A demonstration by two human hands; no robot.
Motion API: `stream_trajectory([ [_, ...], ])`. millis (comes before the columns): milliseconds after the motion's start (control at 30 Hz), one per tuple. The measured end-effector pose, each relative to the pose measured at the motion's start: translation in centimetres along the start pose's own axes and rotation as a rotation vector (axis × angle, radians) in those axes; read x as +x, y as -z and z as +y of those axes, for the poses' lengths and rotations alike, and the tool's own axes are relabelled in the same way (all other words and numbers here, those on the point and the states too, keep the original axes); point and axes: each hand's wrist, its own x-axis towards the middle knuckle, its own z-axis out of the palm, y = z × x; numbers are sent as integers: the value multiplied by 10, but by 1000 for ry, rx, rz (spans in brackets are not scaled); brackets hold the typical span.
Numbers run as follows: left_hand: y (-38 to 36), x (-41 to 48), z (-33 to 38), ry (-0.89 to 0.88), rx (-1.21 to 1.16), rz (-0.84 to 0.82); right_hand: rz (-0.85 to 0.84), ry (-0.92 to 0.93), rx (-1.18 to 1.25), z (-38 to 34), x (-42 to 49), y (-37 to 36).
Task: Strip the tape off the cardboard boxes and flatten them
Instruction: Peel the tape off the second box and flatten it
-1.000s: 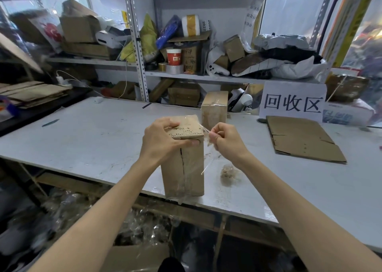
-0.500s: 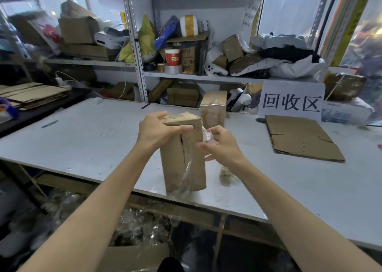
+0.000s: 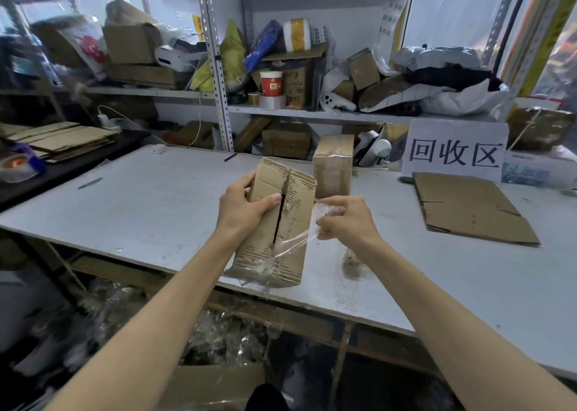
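I am holding the cardboard box [image 3: 299, 214] tilted, its lower end down at the near edge of the white surface [image 3: 140, 211] and its upper end leaning away from me; I cannot tell whether it is resting there. My left hand [image 3: 246, 211] is clamping its grip round the box's left edge, the thumb pressing beside the dark open seam running down the face. My right hand [image 3: 343, 223] is sitting just right of the box, its grip pinching together on a strip of clear tape [image 3: 293, 245], which is stretching from my fingers down to the box's lower end, where more of it is clinging. A second taped box [image 3: 332, 164] is standing upright just behind the one I am holding. A flattened cardboard sheet [image 3: 468, 211] is lying well off to the right, below a white sign [image 3: 454, 151]. A small heap of brown scraps [image 3: 351, 262] is lying near my right wrist. A broad stretch of the surface is showing to the left of my left hand.
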Motion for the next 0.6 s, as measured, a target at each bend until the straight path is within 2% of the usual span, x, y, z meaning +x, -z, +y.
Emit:
stream_trajectory([
  [67,-2,2,-1,10,-29,33,10,-30,96,-7,0,1],
  [100,-3,2,-1,11,-52,71,48,-31,64,-10,-1,0],
  [200,-12,1,0,-22,-86,193,207,120,-166,-17,-7,-12],
  [367,-30,-5,-2,-26,-99,238,199,320,-373,-8,-21,-33],
  [433,-31,-8,-7,0,-107,209,177,343,-413,-6,-20,-30],
  [533,-25,-12,-19,59,-98,13,88,389,-399,-7,-13,-22],
  [600,-18,-12,-24,85,-142,-57,44,393,-396,-8,-10,-20],
])
